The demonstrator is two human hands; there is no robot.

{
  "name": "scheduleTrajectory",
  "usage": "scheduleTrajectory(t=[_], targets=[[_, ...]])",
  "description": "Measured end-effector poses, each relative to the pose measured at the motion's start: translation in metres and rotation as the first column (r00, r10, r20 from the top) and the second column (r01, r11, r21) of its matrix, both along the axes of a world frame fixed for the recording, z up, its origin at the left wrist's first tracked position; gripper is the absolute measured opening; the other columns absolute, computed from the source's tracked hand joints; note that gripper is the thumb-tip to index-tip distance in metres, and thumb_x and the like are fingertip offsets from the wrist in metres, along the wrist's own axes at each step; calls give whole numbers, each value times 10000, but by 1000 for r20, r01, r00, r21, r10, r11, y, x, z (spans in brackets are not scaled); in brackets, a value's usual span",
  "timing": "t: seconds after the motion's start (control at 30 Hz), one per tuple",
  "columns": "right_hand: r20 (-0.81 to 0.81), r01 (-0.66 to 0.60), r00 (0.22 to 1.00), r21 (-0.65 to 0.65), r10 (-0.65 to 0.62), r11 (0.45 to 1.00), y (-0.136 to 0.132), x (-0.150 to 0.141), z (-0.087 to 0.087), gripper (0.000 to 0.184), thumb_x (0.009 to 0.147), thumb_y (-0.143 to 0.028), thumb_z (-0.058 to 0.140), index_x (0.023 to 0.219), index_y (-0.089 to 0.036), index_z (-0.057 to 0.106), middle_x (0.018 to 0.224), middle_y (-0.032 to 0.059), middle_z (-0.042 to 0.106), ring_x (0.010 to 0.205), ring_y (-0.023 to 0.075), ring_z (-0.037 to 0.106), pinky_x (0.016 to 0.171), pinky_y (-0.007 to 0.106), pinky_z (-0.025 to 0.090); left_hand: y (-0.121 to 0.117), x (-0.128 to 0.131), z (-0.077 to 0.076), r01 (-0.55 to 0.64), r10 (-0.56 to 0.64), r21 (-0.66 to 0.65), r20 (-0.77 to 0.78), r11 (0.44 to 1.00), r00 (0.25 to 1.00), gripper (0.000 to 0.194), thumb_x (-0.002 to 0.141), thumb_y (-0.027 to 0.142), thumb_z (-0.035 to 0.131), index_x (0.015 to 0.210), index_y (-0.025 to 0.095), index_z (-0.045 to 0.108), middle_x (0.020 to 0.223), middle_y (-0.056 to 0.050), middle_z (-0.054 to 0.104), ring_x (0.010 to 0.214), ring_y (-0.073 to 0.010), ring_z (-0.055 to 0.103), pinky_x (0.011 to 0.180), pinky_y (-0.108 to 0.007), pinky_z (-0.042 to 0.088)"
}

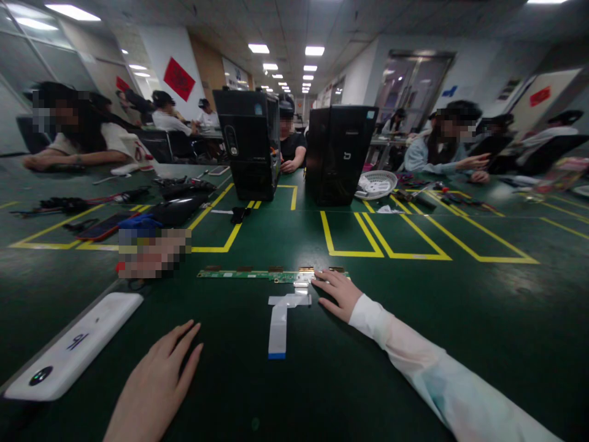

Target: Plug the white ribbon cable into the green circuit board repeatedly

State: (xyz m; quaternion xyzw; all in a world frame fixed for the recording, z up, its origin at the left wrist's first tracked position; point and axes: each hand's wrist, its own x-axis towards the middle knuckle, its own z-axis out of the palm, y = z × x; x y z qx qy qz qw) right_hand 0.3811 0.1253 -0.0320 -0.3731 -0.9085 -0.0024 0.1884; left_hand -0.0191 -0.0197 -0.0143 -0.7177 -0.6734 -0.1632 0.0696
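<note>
One long, narrow green circuit board point(239, 274) lies on the dark green desk point(221, 380), flat white blue-ended ribbon cable point(278, 328) on its near side. Right hand point(338, 294): grip apart, over board's right end. Left hand point(161, 371): grip apart, left of cable.

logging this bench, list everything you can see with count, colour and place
circuit board: 1, green, mid-table
ribbon cable: 1, white with blue end, by circuit board
device: 1, white, table's left
blurred item: 1, pinkish, beyond device
computer towers: 2, black, table's far side
basket: 1, white, beside right tower
cables: several, mostly dark, far left
table: 1, green with yellow markings, beneath these
wall signs: at least 2, red, back walls
ceiling lights: many, white, overhead
other people: several, mixed clothing, around tables
left hand: 1, bare, right of device
right hand: 1, bare, at circuit board's right
</note>
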Motion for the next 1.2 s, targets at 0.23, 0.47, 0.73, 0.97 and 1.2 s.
scheduleTrajectory(t=[0.23, 0.47, 0.73, 0.97, 1.2], targets=[[-11, -10, 1000, 17, 11, 1000, -4, 0, 7, 470, 939, -366, 454, 1354, -159, 532, 1415, 149, 490, 1355, 302, 377, 1079, 534, 376, 17, -18, -4, -63, 63, -2, 13, 998, 998, 523, 914, 514, 367, 1253, 189, 597, 1287, -130, 607, 1167, -303, 583, 961, -491, 503], [-25, -134, 991, 1, 134, 991, -20, -22, 25, 477, 936, -399, 473, 1366, -200, 530, 1470, 171, 385, 1388, 310, 312, 1098, 538, 337, 27, -24, -11, -34, 35, -28, 26, 999, 999, 551, 911, 529, 381, 1301, 187, 566, 1334, -136, 578, 1199, -315, 564, 966, -508, 497], [81, -41, 995, -138, 52, 990, -27, -36, 32, 504, 909, -463, 543, 1371, -262, 537, 1531, 158, 312, 1433, 334, 235, 1128, 569, 249, 27, -25, -13, -27, 28, -23, 46, 999, 999, 553, 914, 535, 366, 1301, 196, 568, 1325, -129, 580, 1190, -306, 562, 968, -491, 491], [128, -20, 991, -194, 45, 981, -24, -29, 31, 482, 906, -461, 544, 1330, -233, 562, 1508, 159, 362, 1409, 299, 308, 1141, 551, 229, 30, -23, -17, -13, 12, 33, 36, 999, 999, 589, 905, 555, 348, 1287, 175, 584, 1314, -132, 587, 1179, -301, 567, 983, -479, 479], [63, -24, 997, -121, 32, 992, -44, 18, 25, 422, 953, -442, 456, 1285, -225, 600, 1457, 161, 434, 1371, 292, 379, 1120, 565, 284, 27, -17, -12, -30, 29, 18, 18, 999, 999, 583, 919, 514, 327, 1288, 145, 587, 1335, -149, 576, 1193, -303, 562, 994, -474, 475]])
